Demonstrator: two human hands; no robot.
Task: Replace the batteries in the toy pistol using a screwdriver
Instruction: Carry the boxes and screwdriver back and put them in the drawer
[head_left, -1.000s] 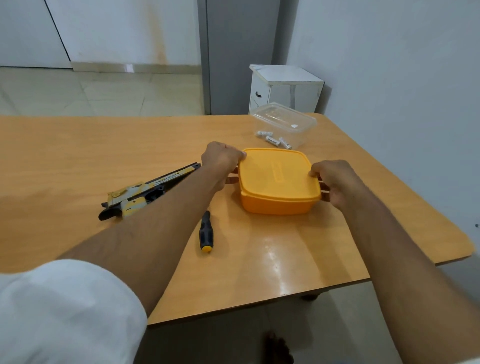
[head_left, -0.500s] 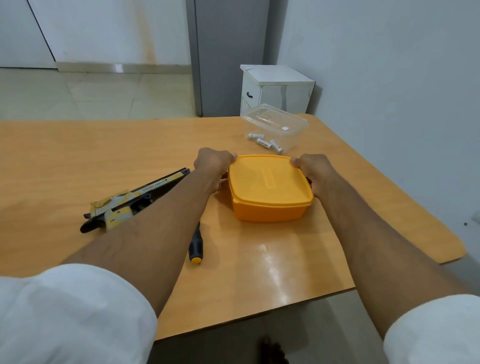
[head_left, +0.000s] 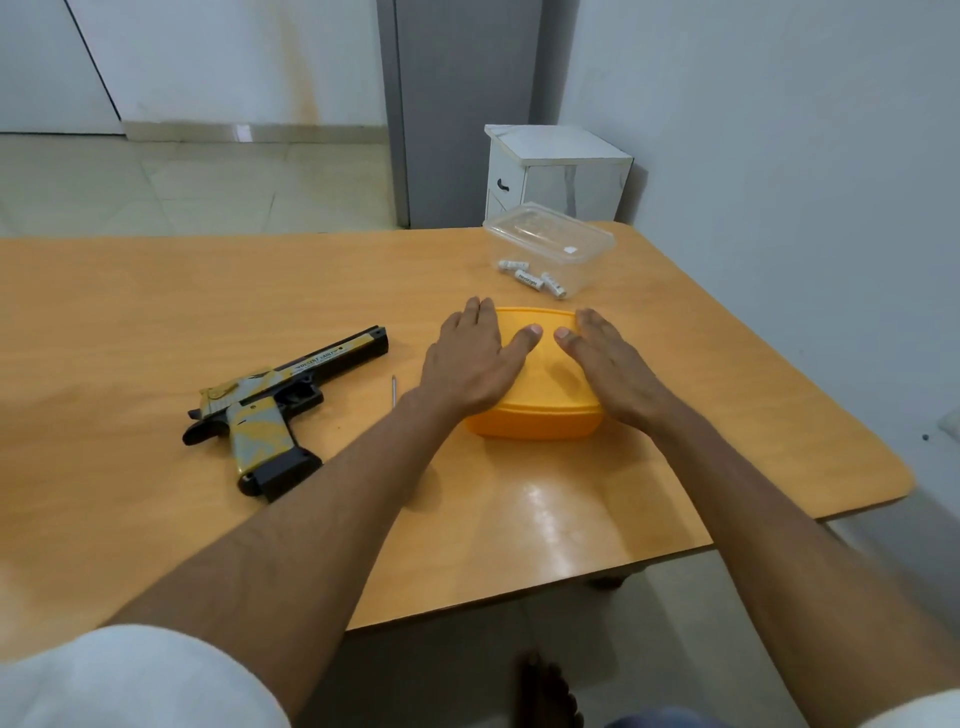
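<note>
Both flat palms, left hand (head_left: 470, 364) and right hand (head_left: 610, 371), press orange box (head_left: 540, 421).

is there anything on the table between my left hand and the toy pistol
Almost nothing. Your left hand lies flat on the orange box, and the toy pistol lies to its left on the table. Only the thin screwdriver shaft shows between them; its handle is hidden under your forearm.

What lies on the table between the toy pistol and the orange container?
In the head view, only the screwdriver's thin metal shaft shows between the toy pistol and the orange container; the left forearm hides its handle. Otherwise bare table.
</note>
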